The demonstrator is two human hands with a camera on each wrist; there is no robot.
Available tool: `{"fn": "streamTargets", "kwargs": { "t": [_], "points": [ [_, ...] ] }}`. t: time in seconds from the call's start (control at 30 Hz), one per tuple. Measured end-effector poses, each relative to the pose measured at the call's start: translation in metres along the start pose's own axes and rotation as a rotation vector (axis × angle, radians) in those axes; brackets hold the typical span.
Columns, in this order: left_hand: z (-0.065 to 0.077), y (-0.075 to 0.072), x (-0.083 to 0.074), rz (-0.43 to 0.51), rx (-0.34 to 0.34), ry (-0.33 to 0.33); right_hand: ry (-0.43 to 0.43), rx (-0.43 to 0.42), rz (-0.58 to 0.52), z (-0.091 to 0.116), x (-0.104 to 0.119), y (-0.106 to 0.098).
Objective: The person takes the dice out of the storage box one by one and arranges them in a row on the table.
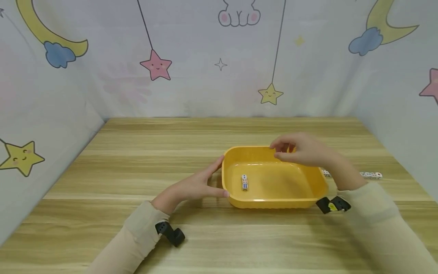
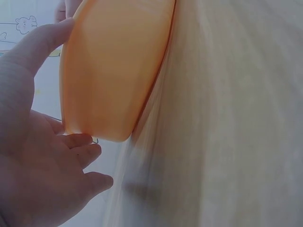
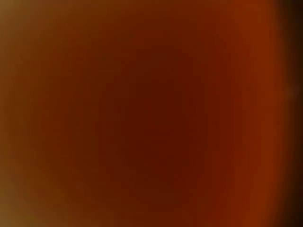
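Note:
A yellow plastic box (image 1: pixel 273 203) sits on the wooden table. Inside it, towards the left end, several small white dice (image 1: pixel 244 182) form a short line. My left hand (image 1: pixel 191 186) touches the left end of the box, thumb and fingers spread across its corners; in the left wrist view the thumb (image 2: pixel 45 45) lies against the orange-looking box wall (image 2: pixel 113 71). Over the box's far right part hovers my right hand (image 1: pixel 304 150), fingers loosely bent, thumb apart from them, nothing visible between. The right wrist view is only an orange-brown blur.
More dice (image 1: pixel 370 175) lie in a row on the table (image 1: pixel 137 160) right of the box. My right forearm hides the middle of that row. A printed cloth (image 1: pixel 205 95) with stars and moons hangs behind and at both sides of the table.

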State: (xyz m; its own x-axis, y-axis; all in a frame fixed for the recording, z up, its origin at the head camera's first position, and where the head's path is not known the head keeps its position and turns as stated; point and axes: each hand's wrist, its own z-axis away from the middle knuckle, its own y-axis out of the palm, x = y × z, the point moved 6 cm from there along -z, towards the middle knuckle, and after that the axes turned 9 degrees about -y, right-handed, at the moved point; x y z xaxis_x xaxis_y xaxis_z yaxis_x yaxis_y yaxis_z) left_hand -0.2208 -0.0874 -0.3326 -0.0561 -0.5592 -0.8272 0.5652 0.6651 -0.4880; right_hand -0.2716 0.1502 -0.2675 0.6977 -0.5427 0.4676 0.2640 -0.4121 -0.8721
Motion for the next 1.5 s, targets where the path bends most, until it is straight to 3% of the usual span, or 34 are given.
{"fn": "streamTargets", "kwargs": {
  "t": [0.2, 0.57, 0.83, 1.23, 1.5],
  "points": [
    [-0.012, 0.001, 0.016, -0.017, -0.009, 0.02, -0.098, 0.022, -0.021, -0.012, 0.015, 0.011],
    [-0.012, 0.001, 0.02, -0.012, -0.012, 0.004, -0.142, 0.086, -0.057, -0.024, 0.023, 0.033],
    [-0.013, 0.002, 0.017, -0.016, -0.007, 0.032, -0.094, 0.169, -0.094, -0.035, 0.02, 0.059],
    [0.003, 0.001, -0.006, 0.001, 0.005, -0.012, -0.089, 0.19, -0.083, -0.043, 0.016, 0.067],
    [-0.008, 0.003, 0.013, 0.004, -0.003, 0.018, -0.044, 0.221, -0.065, -0.043, 0.013, 0.077]
  ]
}}
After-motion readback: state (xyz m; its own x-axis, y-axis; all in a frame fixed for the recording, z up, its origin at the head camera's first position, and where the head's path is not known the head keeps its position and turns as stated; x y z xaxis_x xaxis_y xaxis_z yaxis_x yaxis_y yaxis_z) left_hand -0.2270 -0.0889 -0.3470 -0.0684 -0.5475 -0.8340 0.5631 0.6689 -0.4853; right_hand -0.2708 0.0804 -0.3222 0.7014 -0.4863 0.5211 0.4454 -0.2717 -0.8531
